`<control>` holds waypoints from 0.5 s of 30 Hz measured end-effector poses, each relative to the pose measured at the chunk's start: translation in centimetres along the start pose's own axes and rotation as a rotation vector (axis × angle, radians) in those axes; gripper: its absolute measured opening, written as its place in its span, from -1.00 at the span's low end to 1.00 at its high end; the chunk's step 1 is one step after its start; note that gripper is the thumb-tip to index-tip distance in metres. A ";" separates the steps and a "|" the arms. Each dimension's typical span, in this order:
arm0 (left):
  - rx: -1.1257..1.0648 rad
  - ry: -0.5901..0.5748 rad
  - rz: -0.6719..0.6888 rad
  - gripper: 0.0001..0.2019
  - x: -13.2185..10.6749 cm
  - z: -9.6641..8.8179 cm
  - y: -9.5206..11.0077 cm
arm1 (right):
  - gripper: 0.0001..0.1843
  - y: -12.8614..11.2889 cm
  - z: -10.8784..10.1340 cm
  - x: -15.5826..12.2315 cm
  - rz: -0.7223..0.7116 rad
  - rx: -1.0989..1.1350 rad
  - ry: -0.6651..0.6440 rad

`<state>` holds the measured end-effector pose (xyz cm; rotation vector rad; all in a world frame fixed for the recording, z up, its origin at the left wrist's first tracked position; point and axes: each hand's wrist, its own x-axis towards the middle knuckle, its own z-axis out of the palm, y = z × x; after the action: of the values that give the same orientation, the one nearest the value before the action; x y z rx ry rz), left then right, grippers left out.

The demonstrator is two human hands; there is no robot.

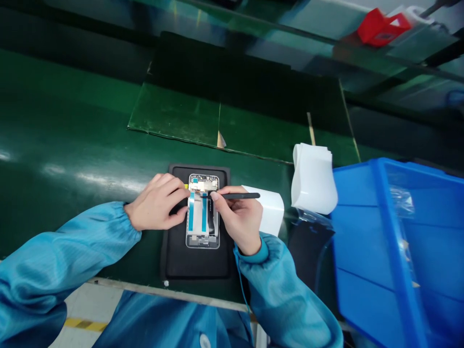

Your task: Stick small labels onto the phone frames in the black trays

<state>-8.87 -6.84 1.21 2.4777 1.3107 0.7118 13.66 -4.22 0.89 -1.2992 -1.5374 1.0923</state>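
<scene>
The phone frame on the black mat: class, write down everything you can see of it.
The phone frame is an open, silver-edged rectangle lying flat and lengthwise on a black mat. A metallic circuit board fills its far end, and two teal strips run lengthwise beside a pale centre panel. The left hand's fingers rest at its left edge, the right hand overlaps its right edge, and a black stylus reaches across its upper part.

Silver, blue-striped phone frame (203, 245) lying flat on black mat (197, 263)
</scene>
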 end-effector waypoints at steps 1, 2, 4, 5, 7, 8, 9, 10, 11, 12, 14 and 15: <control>0.011 0.005 0.006 -0.80 0.0 0.0 0.0 | -0.84 0.0 0.0 0.0 -0.002 -0.009 0.004; 0.021 0.007 0.013 -0.80 0.1 0.0 0.0 | -0.84 0.0 0.0 -0.1 -0.001 -0.016 0.007; 0.034 0.007 0.020 -0.80 0.1 -0.1 0.1 | -0.85 0.0 -0.1 -0.1 0.005 -0.020 0.015; 0.036 0.007 0.022 -0.80 0.2 -0.1 0.1 | -0.85 0.0 -0.1 -0.1 0.008 -0.021 0.015; 0.039 0.006 0.023 -0.80 0.2 0.0 0.2 | -0.87 0.1 -0.1 -0.1 0.004 -0.026 0.013; 0.040 0.006 0.024 -0.80 0.1 0.0 0.2 | -0.87 0.0 -0.1 -0.1 -0.002 -0.028 0.012; 0.040 0.006 0.024 -0.80 0.1 0.0 0.2 | -0.88 0.0 -0.1 -0.1 -0.008 -0.030 0.012; 0.040 0.005 0.024 -0.81 0.1 0.0 0.1 | -0.89 -0.1 -0.1 -0.1 -0.012 -0.029 0.010; 0.040 0.003 0.024 -0.81 0.1 0.0 0.1 | -0.89 -0.2 -0.1 -0.1 -0.016 -0.028 0.008; 0.041 0.000 0.023 -0.80 0.1 0.0 0.1 | -0.89 -0.4 -0.1 -0.1 -0.017 -0.028 0.006; 0.045 -0.006 0.022 -0.80 0.1 0.0 0.1 | -0.90 -0.5 0.0 0.0 -0.022 -0.034 0.009; 0.047 -0.006 0.023 -0.80 0.1 0.0 0.1 | -0.90 -0.6 0.0 0.0 -0.027 -0.041 0.011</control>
<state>-8.78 -6.81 1.26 2.5334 1.3141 0.6855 13.53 -4.30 1.48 -1.3060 -1.5723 1.0396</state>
